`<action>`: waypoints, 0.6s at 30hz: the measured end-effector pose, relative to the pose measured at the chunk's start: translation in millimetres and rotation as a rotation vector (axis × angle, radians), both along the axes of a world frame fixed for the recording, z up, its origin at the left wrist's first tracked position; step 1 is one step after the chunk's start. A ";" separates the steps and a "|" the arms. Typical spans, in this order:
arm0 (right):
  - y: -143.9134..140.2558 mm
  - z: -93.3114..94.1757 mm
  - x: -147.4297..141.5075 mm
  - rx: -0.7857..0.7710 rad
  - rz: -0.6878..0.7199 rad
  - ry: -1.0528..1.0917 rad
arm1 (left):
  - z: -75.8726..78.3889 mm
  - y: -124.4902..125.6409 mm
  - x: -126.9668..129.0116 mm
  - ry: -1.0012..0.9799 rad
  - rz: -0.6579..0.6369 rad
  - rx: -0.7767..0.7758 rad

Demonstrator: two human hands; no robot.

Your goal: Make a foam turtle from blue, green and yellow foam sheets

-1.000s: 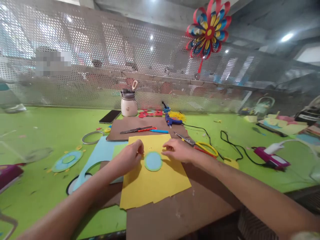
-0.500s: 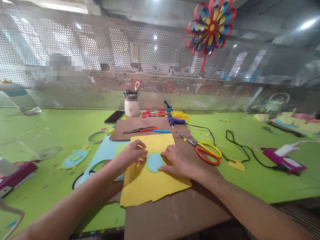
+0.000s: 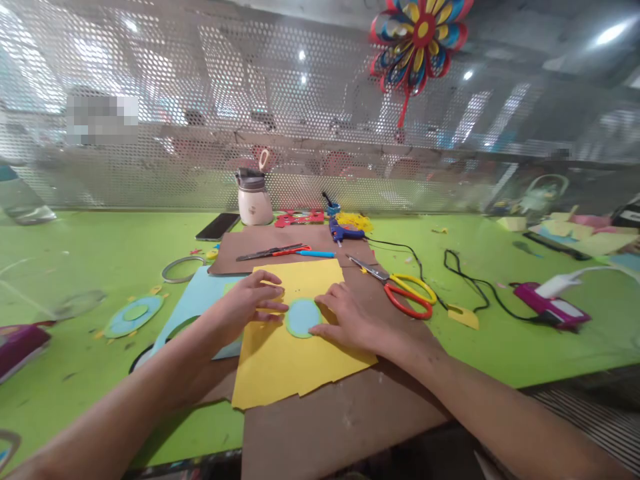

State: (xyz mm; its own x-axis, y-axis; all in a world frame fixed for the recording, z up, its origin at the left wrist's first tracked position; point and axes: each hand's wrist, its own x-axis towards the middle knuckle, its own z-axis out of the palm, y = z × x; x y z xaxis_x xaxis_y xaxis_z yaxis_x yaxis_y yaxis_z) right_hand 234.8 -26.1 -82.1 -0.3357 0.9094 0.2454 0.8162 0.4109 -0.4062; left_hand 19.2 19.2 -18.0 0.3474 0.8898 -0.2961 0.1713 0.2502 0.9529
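Observation:
A light blue paper oval with a thin green rim (image 3: 304, 317) lies flat on a sheet of yellow paper (image 3: 280, 373). My left hand (image 3: 245, 305) hovers at the oval's left side, its fingers spread and holding nothing. On the other side, my right hand (image 3: 345, 317) rests with thumb and fingers apart at the oval's right edge, touching it. Brown cardboard (image 3: 345, 427) lies beneath the yellow sheet. Left of the sheet is blue paper (image 3: 193, 293) with a curved cutout, partly covered by my left forearm.
Scissors with red and yellow handles (image 3: 410, 297) lie to the right. Behind the sheet are a second pair of scissors (image 3: 273, 252), a blue glue gun (image 3: 346, 231), a phone (image 3: 219, 227) and a white bottle (image 3: 254, 200). A tape ring (image 3: 183, 269) and a blue paper ring (image 3: 134, 316) lie left.
My left hand's fingers have spread and straightened beside the oval. My right hand stays at the oval's right edge. The whole view has shifted slightly.

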 end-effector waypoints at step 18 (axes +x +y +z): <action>-3.2 22.4 -15.0 0.041 0.123 -0.168 | -21.7 12.6 -0.2 0.311 -0.117 0.348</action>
